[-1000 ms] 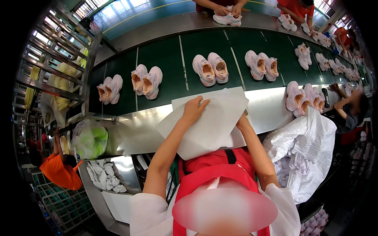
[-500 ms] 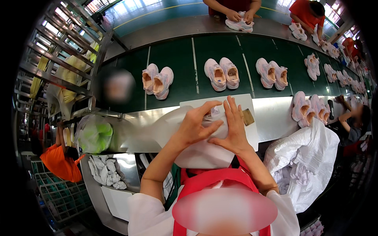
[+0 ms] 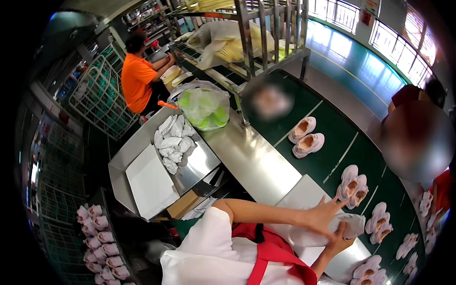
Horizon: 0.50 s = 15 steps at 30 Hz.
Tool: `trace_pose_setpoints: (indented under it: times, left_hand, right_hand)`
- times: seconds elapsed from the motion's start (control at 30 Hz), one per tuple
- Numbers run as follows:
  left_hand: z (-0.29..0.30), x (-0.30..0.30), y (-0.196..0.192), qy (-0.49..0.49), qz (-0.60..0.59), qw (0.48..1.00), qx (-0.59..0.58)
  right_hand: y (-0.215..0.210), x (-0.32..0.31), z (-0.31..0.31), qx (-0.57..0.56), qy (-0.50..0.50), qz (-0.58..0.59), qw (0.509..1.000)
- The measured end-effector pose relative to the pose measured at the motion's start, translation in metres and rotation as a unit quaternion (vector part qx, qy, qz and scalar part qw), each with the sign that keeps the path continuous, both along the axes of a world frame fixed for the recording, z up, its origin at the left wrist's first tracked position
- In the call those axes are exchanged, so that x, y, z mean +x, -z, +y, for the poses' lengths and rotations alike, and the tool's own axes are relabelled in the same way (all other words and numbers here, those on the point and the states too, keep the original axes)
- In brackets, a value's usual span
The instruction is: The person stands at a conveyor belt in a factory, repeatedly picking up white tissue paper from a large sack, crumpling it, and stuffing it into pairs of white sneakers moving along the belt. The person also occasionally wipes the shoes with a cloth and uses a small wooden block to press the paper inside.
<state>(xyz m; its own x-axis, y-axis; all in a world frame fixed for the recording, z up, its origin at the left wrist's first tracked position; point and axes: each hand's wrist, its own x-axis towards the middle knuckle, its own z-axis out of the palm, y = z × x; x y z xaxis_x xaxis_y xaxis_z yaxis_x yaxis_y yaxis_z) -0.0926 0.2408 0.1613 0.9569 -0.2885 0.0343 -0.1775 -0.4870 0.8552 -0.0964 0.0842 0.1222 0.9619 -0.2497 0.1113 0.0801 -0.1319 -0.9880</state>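
Note:
A crumpled piece of white paper (image 3: pixel 352 224) is between my hands, above the steel ledge beside the conveyor. My right hand (image 3: pixel 339 241) curls around its near side and grips it. My left hand (image 3: pixel 321 217) is at its other side with the fingers spread, one pointing toward the shoes. A flat white stack of sheets (image 3: pixel 298 192) lies under my forearms. Just beyond my fingers, a pair of pale pink-white shoes (image 3: pixel 352 187) stands on the green belt (image 3: pixel 327 137).
A clear bag with bright green contents (image 3: pixel 204 107) sits on the ledge (image 3: pixel 251 152). A tray holds crumpled paper (image 3: pixel 173 140) and a white board (image 3: pixel 151 180). A metal rack (image 3: pixel 247 42) stands over the belt. A person in orange (image 3: pixel 137 80) sits at the left; more shoes (image 3: pixel 102 242) fill a rack.
The view has swung to the left, so my hands now appear at the lower right. My left hand's fingers have spread, and my right hand has closed around the paper.

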Motion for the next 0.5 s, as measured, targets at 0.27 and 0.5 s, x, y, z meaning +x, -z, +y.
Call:
trace_pose_setpoints:
  times: [0.27,0.5]
  left_hand:
    - [0.020,0.017,0.052,0.120,-0.047,0.991,-0.038]
    - [0.015,0.028,0.059,0.179,0.493,0.553,-0.647]
  right_hand:
    - [-0.016,0.005,-0.016,0.097,-0.115,0.128,0.980]
    - [-0.068,-0.018,0.021,-0.280,-0.297,-0.456,0.791]
